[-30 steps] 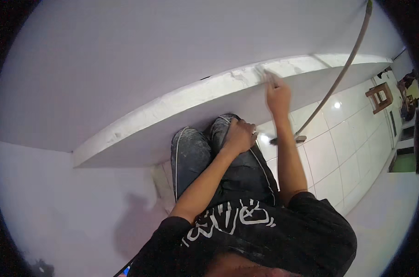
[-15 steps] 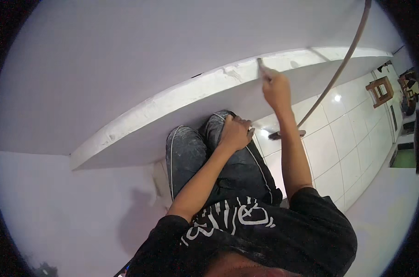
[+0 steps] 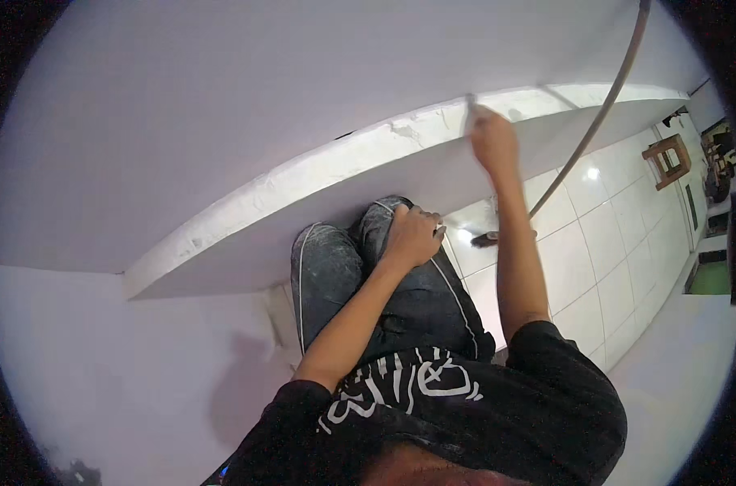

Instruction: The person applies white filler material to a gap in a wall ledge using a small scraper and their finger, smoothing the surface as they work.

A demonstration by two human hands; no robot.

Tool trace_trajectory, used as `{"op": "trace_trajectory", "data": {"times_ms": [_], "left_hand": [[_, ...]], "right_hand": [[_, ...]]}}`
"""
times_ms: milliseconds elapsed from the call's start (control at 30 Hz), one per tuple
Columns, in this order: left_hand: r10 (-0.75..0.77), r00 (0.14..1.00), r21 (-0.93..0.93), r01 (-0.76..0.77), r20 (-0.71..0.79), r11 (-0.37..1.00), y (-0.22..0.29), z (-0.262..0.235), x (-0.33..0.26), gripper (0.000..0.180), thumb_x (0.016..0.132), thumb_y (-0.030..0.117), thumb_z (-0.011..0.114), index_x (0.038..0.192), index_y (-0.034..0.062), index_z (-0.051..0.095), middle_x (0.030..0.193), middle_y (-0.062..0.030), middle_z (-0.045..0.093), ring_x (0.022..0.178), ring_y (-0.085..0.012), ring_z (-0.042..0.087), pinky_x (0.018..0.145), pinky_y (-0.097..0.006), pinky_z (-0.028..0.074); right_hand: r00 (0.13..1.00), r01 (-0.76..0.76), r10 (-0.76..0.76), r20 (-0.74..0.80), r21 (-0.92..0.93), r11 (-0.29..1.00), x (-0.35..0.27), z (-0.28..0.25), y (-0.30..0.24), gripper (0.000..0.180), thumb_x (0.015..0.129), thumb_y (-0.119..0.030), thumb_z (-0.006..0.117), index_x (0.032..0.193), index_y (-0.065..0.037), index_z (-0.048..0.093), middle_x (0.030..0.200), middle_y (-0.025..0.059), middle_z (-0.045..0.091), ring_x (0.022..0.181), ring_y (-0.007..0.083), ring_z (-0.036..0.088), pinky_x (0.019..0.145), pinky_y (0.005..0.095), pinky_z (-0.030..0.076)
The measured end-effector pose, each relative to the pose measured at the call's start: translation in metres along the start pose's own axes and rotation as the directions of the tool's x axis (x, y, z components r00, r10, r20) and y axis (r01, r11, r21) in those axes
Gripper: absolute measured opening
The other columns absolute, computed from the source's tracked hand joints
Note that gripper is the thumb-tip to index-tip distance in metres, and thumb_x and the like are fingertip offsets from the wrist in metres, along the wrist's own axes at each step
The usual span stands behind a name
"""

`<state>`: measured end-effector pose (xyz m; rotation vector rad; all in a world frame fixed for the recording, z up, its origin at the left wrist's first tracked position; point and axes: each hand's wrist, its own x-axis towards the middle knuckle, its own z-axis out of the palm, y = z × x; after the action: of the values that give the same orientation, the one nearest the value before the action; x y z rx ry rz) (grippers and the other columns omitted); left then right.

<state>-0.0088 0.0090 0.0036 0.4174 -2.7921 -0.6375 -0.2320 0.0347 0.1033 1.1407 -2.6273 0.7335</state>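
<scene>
My right hand [image 3: 495, 142] is closed on a narrow grey scraper [image 3: 471, 104], its tip smeared by motion. The scraper meets the white ledge [image 3: 335, 166] that curves along the wall, right of the middle. Rough patches and smears mark the ledge's surface near it. My left hand [image 3: 415, 235] lies on the knee of my dusty dark trousers [image 3: 327, 267], its fingers loosely bent and apart, holding nothing that I can see.
A broom's brown handle [image 3: 586, 134] slants up across the right side, its dark head [image 3: 485, 239] on the white tiled floor [image 3: 578, 251], partly behind my right forearm. A small wooden stool [image 3: 667, 162] stands far right. Pale wall [image 3: 125, 348] fills the lower left.
My right hand and the scraper have moved a little to the right and slightly up along the ledge. My left hand has stayed on the knee.
</scene>
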Motion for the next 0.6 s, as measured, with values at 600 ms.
{"op": "trace_trajectory", "data": {"times_ms": [600], "left_hand": [[-0.079,0.988,-0.005,0.08,0.133,0.997,0.001,-0.004,-0.001,0.033,0.094,0.034,0.058,0.107,0.0071,0.072,0.109,-0.0133,0.071,0.112,-0.0269,0.059,0.095,-0.046,0.037]], "right_hand": [[0.997,-0.068,0.066,-0.031,-0.047,0.997,-0.025,-0.005,-0.014,0.032,0.089,-0.011,0.058,0.118,-0.002,0.067,0.091,0.0225,0.069,0.084,0.0421,0.067,0.076,0.0505,0.053]]}}
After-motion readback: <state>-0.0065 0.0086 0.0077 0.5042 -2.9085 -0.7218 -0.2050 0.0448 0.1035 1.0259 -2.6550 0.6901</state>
